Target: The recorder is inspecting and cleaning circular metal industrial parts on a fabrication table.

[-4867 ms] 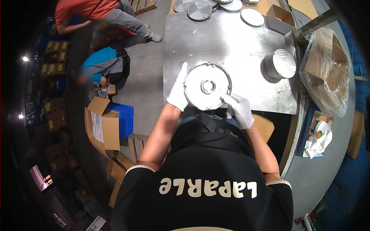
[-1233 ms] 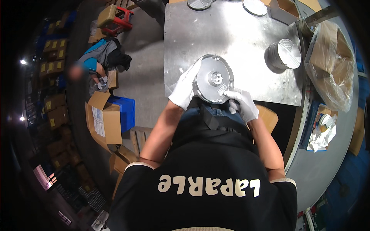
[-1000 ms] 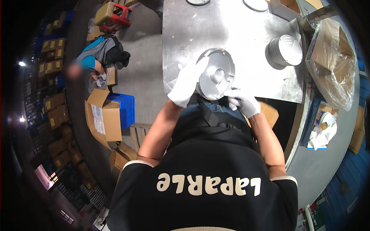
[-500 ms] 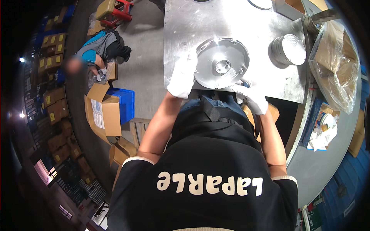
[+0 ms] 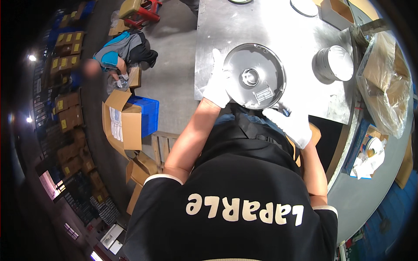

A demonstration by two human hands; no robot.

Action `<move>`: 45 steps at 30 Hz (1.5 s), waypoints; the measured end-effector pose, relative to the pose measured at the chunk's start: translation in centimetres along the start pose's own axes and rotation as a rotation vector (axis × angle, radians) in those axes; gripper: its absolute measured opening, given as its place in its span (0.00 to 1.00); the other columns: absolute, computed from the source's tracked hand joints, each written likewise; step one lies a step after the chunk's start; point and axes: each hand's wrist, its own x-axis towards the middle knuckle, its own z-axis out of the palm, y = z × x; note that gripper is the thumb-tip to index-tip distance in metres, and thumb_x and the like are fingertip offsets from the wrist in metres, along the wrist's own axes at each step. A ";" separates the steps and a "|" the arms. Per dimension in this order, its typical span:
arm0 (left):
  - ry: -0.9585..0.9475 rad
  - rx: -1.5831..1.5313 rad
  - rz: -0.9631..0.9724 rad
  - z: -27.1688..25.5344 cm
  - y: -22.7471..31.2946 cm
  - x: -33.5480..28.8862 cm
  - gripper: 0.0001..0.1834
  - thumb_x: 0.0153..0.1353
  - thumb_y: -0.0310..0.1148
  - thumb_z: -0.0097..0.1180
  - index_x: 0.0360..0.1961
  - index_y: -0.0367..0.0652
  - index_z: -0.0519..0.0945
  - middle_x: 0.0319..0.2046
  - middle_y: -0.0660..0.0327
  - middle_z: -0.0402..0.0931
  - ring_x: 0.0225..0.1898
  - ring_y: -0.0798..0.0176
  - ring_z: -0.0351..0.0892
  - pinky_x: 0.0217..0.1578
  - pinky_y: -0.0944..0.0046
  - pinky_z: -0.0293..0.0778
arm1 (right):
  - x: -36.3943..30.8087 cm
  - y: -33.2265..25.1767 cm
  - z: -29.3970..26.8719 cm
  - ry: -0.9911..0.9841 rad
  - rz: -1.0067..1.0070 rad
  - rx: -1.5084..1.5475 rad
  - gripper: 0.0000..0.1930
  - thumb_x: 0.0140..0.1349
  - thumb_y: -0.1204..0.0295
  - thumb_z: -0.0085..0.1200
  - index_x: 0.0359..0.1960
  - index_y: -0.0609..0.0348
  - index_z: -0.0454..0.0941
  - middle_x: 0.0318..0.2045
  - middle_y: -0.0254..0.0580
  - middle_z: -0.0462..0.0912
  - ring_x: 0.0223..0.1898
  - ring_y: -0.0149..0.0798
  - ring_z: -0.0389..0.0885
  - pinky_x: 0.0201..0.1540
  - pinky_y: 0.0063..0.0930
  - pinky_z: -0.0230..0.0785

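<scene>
A round, shallow metal dish (image 5: 235, 71) with a raised rim, a central hub and a small printed label inside is held at the near edge of the metal table. My left hand (image 5: 216, 85), in a white glove, grips its left rim; the fingers reach partly under it, so some are hidden. Just below the dish's lower right rim is my right hand (image 5: 294, 126), also gloved in white. A small blue thing (image 5: 286, 112) shows between its thumb and fingers, too little of it to name. Whether that hand touches the dish I cannot tell.
On the metal table (image 5: 209, 39) stand a stack of round ribbed metal pieces (image 5: 337, 64), another round piece (image 5: 305, 7) and a grey box (image 5: 337, 14). Right lie a plastic-wrapped carton (image 5: 383, 82) and a blue box (image 5: 355, 143). Left, a co-worker (image 5: 126, 52) bends near open cartons (image 5: 130, 126).
The dish has tilted, so its inside looks darker and the label shows more clearly. My right hand has drawn a little toward me, away from the rim. The whole view has shifted slightly.
</scene>
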 end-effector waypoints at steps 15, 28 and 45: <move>-0.107 -0.095 -0.035 -6.8 -3.7 3.9 0.22 0.66 0.43 0.47 0.52 0.36 0.70 0.46 0.60 0.73 0.47 0.63 0.73 0.47 0.64 0.73 | 0.1 0.8 0.3 0.051 0.127 0.197 0.11 0.54 0.67 0.62 0.35 0.60 0.82 0.22 0.27 0.78 0.22 0.20 0.68 0.25 0.16 0.59; -0.042 0.602 0.261 -3.1 -2.9 1.0 0.22 0.68 0.38 0.44 0.58 0.36 0.66 0.49 0.59 0.72 0.51 0.65 0.71 0.53 0.68 0.69 | 0.0 4.1 0.9 0.515 -0.319 -0.633 0.22 0.49 0.73 0.61 0.49 0.52 0.77 0.29 0.40 0.79 0.30 0.41 0.78 0.35 0.34 0.71; -0.088 0.119 -0.014 -4.8 -3.6 0.5 0.22 0.69 0.41 0.42 0.57 0.36 0.67 0.49 0.60 0.72 0.49 0.67 0.71 0.50 0.69 0.70 | 0.0 5.4 1.7 0.417 -0.653 -0.739 0.26 0.40 0.77 0.65 0.47 0.49 0.80 0.28 0.37 0.80 0.28 0.38 0.79 0.32 0.29 0.71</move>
